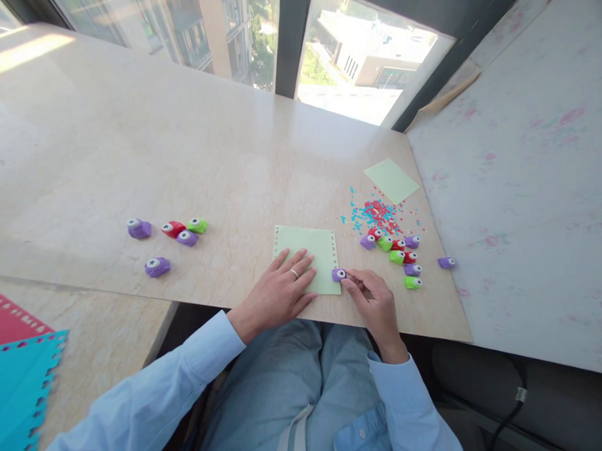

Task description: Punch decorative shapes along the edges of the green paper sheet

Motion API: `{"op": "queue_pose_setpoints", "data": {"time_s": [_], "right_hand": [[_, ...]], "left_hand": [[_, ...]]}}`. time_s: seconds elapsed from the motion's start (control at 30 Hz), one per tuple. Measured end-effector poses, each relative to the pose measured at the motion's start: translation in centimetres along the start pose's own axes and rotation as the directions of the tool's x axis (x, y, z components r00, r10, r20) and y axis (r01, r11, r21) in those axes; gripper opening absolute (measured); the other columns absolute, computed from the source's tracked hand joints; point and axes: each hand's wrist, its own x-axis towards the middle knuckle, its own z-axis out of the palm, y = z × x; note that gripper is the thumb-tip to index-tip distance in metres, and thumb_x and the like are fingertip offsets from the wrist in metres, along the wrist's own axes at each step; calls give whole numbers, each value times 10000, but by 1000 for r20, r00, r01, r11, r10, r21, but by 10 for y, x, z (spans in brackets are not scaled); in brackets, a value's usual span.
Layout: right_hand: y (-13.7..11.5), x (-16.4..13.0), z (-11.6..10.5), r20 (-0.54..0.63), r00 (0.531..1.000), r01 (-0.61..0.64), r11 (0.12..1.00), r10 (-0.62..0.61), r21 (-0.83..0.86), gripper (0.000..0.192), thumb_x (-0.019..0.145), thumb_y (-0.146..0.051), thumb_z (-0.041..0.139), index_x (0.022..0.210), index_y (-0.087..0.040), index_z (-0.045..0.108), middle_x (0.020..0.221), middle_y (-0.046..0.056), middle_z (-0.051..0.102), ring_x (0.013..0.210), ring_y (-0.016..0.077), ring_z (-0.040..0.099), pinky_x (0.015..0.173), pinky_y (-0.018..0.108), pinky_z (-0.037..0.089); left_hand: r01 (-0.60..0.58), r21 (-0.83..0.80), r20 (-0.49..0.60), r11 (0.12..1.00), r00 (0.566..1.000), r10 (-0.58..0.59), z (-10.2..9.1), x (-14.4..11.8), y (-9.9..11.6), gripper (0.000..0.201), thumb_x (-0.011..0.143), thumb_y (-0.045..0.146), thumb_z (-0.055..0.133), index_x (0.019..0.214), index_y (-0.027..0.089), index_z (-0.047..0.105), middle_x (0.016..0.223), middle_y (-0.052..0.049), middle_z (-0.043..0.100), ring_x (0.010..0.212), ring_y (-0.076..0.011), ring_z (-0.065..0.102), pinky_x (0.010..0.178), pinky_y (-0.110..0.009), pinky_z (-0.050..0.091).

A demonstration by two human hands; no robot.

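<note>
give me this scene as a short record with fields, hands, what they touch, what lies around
left hand: flat on the green paper, palm down
right hand: pinches a purple punch at the paper's right edge
paper edges: holes along top and right side
right of paper: cluster of punches, red and blue confetti, second green sheet
left of paper: five more punches
near left corner: red and blue punched sheets

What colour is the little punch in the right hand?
Purple, with a white button; the punch in the right hand shows in the head view.
</note>
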Motion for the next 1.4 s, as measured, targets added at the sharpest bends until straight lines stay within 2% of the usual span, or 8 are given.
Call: {"op": "queue_pose_setpoints", "data": {"time_s": [1.17, 1.27, 1.4], "right_hand": [[0, 1, 1, -11, 1000, -8, 1000, 8, -15, 245, 930, -432, 632, 1038, -233, 726, 878, 46, 731, 764, 202, 633, 772, 378, 507], [1, 0, 2, -16, 999, -51, 999, 51, 16, 266, 922, -440, 639, 1060, -228, 723, 898, 52, 732, 780, 204, 642, 786, 381, 516], [1, -2, 2, -56, 981, -178, 975, 187, 132, 302, 896, -465, 652, 1047, -214, 724, 929, 68, 733, 817, 214, 660, 773, 373, 542]], "left_hand": [[-3, -8, 25, 1000, 1000, 4, -1, 0, 1, 452, 1000, 393, 472, 1350, 117, 545, 1491, -167, 501, 1448, -300, 378, 1213, -524, 267], [9, -27, -40, 1000, 999, -10, -1, 0, 1, 484, 993, 381, 488, 1386, 98, 501, 1483, -194, 501, 1457, -300, 363, 1211, -530, 278], [52, -145, -242, 988, 966, -87, -3, 0, -1, 389, 981, 307, 506, 1337, 152, 534, 1408, -171, 571, 1396, -290, 452, 1152, -524, 385]]}}
